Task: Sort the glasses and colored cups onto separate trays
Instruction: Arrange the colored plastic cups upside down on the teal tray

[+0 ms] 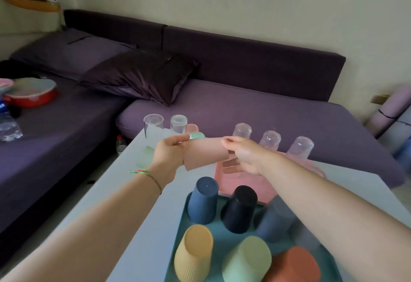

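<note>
The pink cup (204,152) lies on its side in the air between your hands, over the far middle of the surface (124,203). It is a plain, matte, pale pink tumbler with a slight taper; blur hides which end is the mouth. Your left hand (171,154) pinches its left end, thumb on top and fingers curled behind. Your right hand (242,157) grips the right end, thumb above and fingers curled beneath. A thread bracelet (146,174) circles your left wrist.

Just past your left fingertips the base of a mint cup (196,136) shows, with a far pink cup (192,128) behind it; you cannot tell from here whether your hand touches the mint one. Left of these, a glass (153,126) and a second glass (178,124) stand upside down on the surface.

Below your right hand sits the pink tray (251,183), with three more glasses (269,140) upside down along its far edge.

Just beside it, nearer to you, the teal tray (220,235) carries six upturned cups: a blue cup (203,200), a navy cup (240,208), a grey-blue cup (272,221) partly behind your right forearm, a yellow cup (193,252), a pale green cup (246,259) and an orange cup (293,266).

Beyond the surface runs a purple sofa (244,108) with a dark cushion (142,77).
</note>
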